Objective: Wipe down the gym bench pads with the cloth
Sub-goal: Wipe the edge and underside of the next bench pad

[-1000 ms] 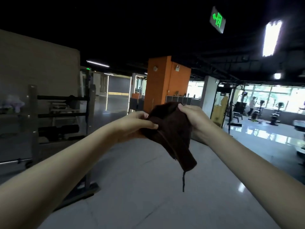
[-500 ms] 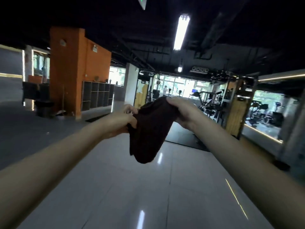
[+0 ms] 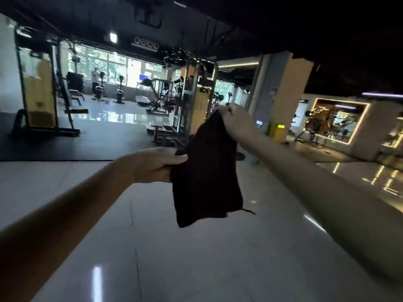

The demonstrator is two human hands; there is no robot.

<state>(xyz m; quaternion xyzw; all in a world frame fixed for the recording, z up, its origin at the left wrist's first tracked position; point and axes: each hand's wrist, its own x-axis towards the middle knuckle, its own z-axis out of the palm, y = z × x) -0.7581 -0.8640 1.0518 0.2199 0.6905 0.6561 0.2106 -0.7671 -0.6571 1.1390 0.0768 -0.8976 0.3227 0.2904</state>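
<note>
Cloth (image 3: 207, 171), dark and slack, hangs at the centre of the frame above the glossy floor (image 3: 196, 269), with no bench pad within reach. It could slip and land on the floor, I judge, since only its edges are caught and a loose thread dangles at its lower right corner. The left hand (image 3: 152, 164) pinches its left edge between thumb and curled fingers; the right hand (image 3: 235, 120), higher, pinches the top corner. Both arms stretch forward toward gym machines (image 3: 159, 99), well apart.
</note>
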